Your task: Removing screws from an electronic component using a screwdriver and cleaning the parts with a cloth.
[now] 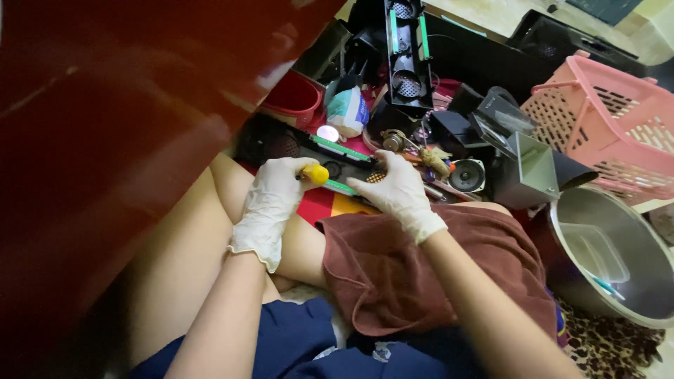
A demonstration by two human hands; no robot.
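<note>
Two gloved hands work over a long black panel (337, 165) with green strips, lying on the floor before the knees. Left hand (270, 203) is clenched around a yellow-handled screwdriver (316, 173), tip angled toward the panel. Right hand (397, 191) presses flat on the panel, fingers spread, apparently steadying it. Small speakers (467, 175), a pink basket (611, 119) and a metal basin (611, 253) lie close by.

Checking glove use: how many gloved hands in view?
2. Left hand grips a yellow-handled screwdriver; right hand presses on the black panel. No other hands visible.
</note>
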